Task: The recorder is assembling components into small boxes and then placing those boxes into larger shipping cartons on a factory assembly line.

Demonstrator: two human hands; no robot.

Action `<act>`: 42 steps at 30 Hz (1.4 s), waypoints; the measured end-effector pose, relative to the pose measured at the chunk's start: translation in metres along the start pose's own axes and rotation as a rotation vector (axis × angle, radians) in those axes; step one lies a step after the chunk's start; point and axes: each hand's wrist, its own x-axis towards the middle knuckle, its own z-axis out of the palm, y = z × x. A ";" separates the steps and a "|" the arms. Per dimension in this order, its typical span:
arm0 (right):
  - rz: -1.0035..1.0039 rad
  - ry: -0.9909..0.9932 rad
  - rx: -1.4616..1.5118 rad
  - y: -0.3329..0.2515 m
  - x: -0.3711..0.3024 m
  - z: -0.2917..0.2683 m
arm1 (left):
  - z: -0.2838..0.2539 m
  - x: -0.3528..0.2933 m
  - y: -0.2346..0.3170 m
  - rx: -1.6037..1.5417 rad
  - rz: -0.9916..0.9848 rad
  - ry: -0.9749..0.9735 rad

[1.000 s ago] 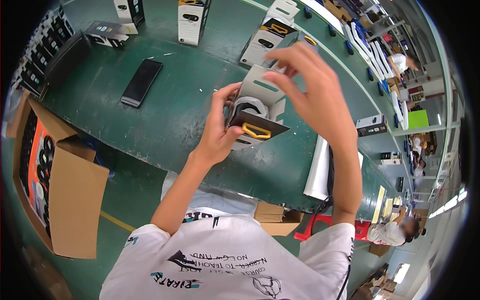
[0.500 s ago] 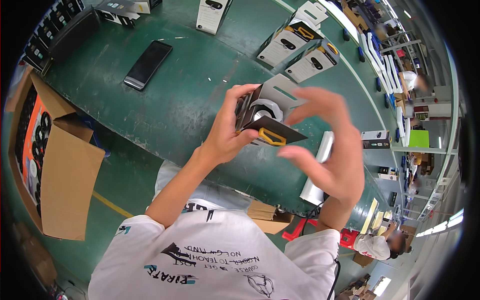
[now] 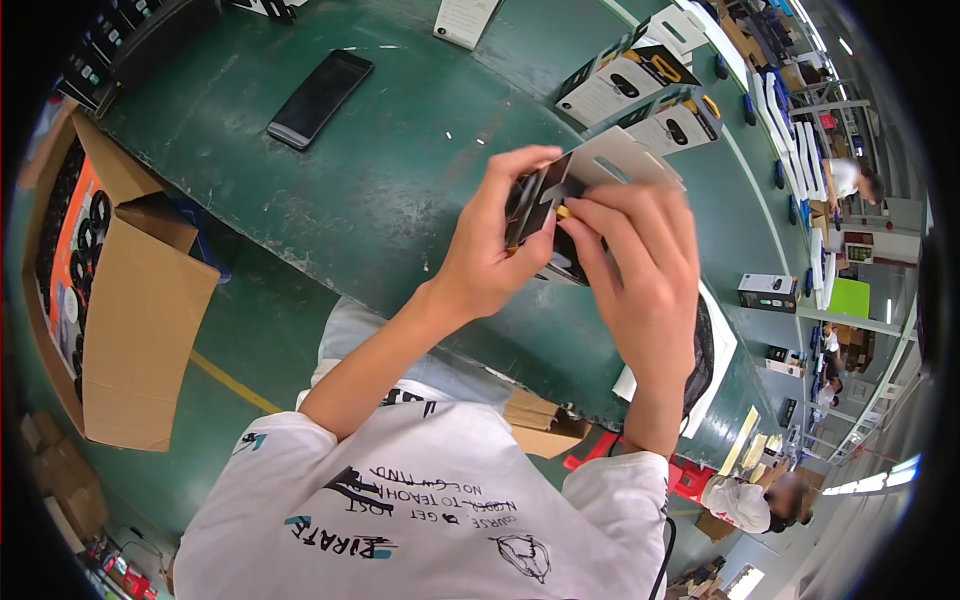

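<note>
Packaging box is up in the person's two hands, over the green table, open end at the right hand. On my feed the left hand is closed round it, thumb on the near edge, fingers over the left side; firm hold. Right hand has thumb and fingertips nearly together at the opening, by a yellow piece; I can't tell if they pinch it or just touch. Slotted flap stands up behind those fingers.

Risks, my read: a hard left thumb could crease the thin wall; right knuckles could bend the flap or tear its slot; a loose left grip could let the box twist under a push. Two printed boxes stand just beyond, so a wide swing might knock them. Contents hidden from me.
</note>
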 end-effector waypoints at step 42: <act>0.668 0.535 1.063 -0.022 -0.051 0.047 | 0.033 0.029 0.012 -0.062 0.191 -0.082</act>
